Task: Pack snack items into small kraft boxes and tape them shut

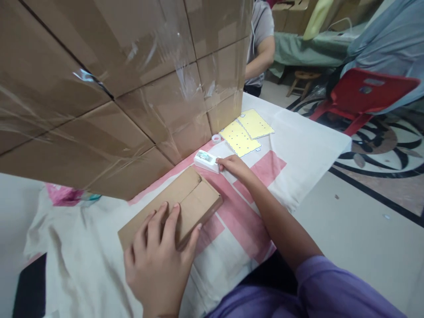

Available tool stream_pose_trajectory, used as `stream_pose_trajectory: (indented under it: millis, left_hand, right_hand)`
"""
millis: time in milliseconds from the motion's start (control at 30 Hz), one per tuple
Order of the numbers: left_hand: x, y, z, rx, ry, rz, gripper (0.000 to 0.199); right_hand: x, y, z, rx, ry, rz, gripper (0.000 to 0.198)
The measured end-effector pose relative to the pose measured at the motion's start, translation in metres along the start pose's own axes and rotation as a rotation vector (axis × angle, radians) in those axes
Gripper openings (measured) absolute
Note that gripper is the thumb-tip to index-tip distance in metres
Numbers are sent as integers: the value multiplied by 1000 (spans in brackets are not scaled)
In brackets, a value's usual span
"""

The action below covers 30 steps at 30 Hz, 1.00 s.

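A closed, flat cardboard box (194,201) lies at an angle on the cloth in front of me. My left hand (160,254) rests over it with fingers spread on the lid and the thumb along its near side. Just beyond the box's far end is a small white tape dispenser (205,160) with a clear roll inside. My right hand (233,165) is closed at the dispenser's right end, thumb and forefinger pinched there. Whether a strip of tape is between the fingertips is too small to make out.
Taped cardboard cartons (159,106) form a tall stack along the table's far left side. A loose tape roll (216,138) and two yellow sheets (243,139) lie near it. Behind stands another person (261,48). A red chair (367,95) is at right; a black object (30,287) lies lower left.
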<state>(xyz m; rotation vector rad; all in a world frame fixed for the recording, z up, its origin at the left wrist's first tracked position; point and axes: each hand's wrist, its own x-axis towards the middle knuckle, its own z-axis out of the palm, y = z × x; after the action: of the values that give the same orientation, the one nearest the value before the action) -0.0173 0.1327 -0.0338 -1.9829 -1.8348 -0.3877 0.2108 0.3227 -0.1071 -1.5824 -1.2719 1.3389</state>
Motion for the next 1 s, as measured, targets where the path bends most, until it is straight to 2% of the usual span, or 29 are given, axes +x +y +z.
stream_pose_trajectory:
  millis: [133, 200, 500, 733, 867, 1000]
  left_hand:
    - [2, 1, -1, -4, 10, -3, 60]
    - [2, 2, -2, 6, 11, 3, 59]
    - [0, 0, 0, -8, 6, 1, 66]
    - [3, 0, 2, 1, -3, 8, 64]
    - [5, 1, 0, 30, -7, 13, 57]
    - [7, 3, -2, 45, 5, 27, 50]
  right_hand:
    - [2, 4, -9, 120, -165, -20, 30]
    - [2, 5, -12, 147, -203, -38, 24]
    - [6, 5, -10, 188, -202, 15, 16]
    - [13, 9, -11, 193, -215, 29, 14]
    - [15, 12, -9, 138, -180, 58, 13]
    - [14, 13, -5, 107, -104, 17, 8]
